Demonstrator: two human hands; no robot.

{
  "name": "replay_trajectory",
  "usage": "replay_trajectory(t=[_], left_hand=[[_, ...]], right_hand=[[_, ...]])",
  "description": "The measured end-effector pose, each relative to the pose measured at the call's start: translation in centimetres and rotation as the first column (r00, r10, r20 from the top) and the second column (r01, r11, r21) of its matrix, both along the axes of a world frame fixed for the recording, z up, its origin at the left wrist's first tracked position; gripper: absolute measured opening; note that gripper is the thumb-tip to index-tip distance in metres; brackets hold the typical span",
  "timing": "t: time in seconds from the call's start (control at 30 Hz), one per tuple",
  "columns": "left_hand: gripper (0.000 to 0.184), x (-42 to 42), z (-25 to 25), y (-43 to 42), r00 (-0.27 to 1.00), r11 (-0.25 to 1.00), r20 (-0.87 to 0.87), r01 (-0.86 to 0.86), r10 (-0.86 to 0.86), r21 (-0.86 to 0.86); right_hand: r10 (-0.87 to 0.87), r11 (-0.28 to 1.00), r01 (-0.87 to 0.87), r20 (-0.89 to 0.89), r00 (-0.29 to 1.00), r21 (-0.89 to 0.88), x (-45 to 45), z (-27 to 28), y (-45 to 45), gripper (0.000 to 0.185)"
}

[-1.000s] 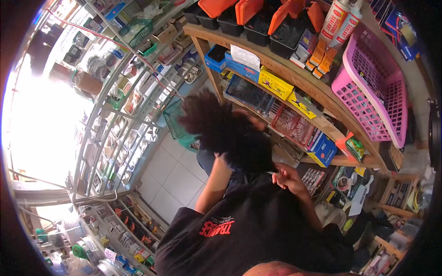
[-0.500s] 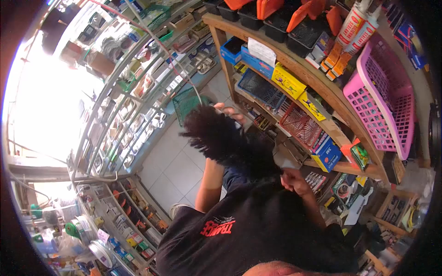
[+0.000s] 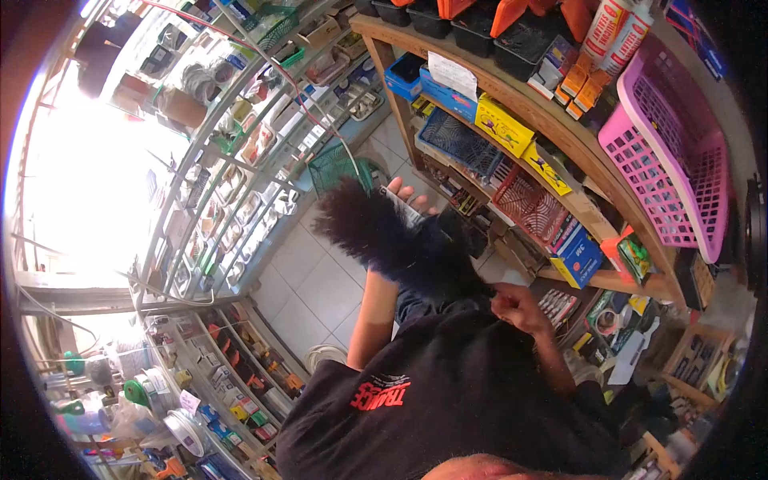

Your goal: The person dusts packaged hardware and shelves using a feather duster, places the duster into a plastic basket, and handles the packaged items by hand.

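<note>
A dark, bushy feather duster (image 3: 368,224) stretches across the middle of the view, in front of my chest. My right hand (image 3: 518,308) is closed around its narrow end, close to my black shirt. My left hand (image 3: 410,196) is beyond the duster, with its fingers curled at the edge of a small greyish-white thing (image 3: 411,214). Most of that thing and the left palm are hidden behind the feathers, so its kind cannot be made out.
Right, a wooden shelf (image 3: 560,120) bears black bins, sealant tubes (image 3: 616,36), a pink basket (image 3: 664,160) and a red basket (image 3: 528,204). Left, glass shelves (image 3: 232,160) hold small goods. A green basket (image 3: 340,170) stands beyond my left hand, above the tiled floor (image 3: 308,276).
The view has shifted slightly. More of my left fingers and the greyish-white thing now show past the feathers. My right hand keeps its grip on the duster.
</note>
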State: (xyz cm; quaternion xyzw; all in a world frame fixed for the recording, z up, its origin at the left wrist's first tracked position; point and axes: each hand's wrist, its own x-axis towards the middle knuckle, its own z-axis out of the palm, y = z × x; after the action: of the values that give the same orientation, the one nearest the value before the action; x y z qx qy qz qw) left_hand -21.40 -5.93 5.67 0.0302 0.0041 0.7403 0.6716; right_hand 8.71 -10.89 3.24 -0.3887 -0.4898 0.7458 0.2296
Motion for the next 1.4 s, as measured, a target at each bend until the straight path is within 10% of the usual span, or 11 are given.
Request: replay_trajectory(t=[0.07, 0.13, 0.23, 0.33, 0.67, 0.77, 0.87, 0.97, 1.4], left_hand=[[0.056, 0.3, 0.6, -0.6, 0.963, 0.995, -0.262, -0.041, 0.064, 0.093], [0.063, 1.5, 4.7, 0.1, 0.956, 0.894, -0.290, -0.168, 0.045, -0.415], [0.048, -0.7, -2.6, -0.6, 0.980, 0.958, -0.186, 0.010, -0.066, -0.286], [0.026, 0.3, -1.1, -0.5, 0.940, 0.948, -0.341, -0.080, -0.032, -0.309], [0.062, 0.8, 4.1, -0.3, 0.936, 0.844, -0.330, -0.271, 0.119, -0.463], [0.070, 0.7, 3.8, -0.7, 0.956, 0.870, -0.289, -0.179, 0.045, -0.459], [0.064, -0.2, 1.3, -0.2, 0.937, 0.994, -0.334, -0.079, 0.102, 0.081], [0.060, -0.1, 3.0, -0.8, 0.974, 0.907, -0.192, -0.189, 0.123, -0.376], [0.080, -2.9, -0.4, -1.0, 0.926, 0.996, -0.373, -0.077, 0.055, -0.042]], right_hand=[[-0.075, 0.994, 0.073, 0.014, 0.997, 0.081, 0.4, 0.0, -0.2, 0.016], [-0.143, 0.990, 0.143, -0.138, 0.980, -0.008, 0.7, -0.1, -0.7, 0.010], [-0.090, 0.985, 0.027, -0.370, 0.925, -0.171, 1.6, -1.5, -1.0, 0.036], [-0.153, 0.965, 0.074, -0.309, 0.939, -0.251, 2.0, -0.1, -0.9, 0.024], [-0.143, 0.965, 0.101, 0.162, 0.976, 0.242, 1.6, -0.8, -0.6, 0.032], [-0.107, 0.978, 0.077, 0.148, 0.983, 0.195, 0.6, 0.1, -0.9, 0.031], [-0.038, 0.983, 0.010, 0.147, 0.988, 0.184, 0.5, -0.5, -1.4, 0.029], [-0.150, 0.961, 0.115, 0.124, 0.981, 0.253, 0.4, -1.3, -1.3, 0.030], [-0.017, 0.990, 0.002, 0.107, 0.994, 0.141, 0.1, -1.8, -0.9, 0.024]])
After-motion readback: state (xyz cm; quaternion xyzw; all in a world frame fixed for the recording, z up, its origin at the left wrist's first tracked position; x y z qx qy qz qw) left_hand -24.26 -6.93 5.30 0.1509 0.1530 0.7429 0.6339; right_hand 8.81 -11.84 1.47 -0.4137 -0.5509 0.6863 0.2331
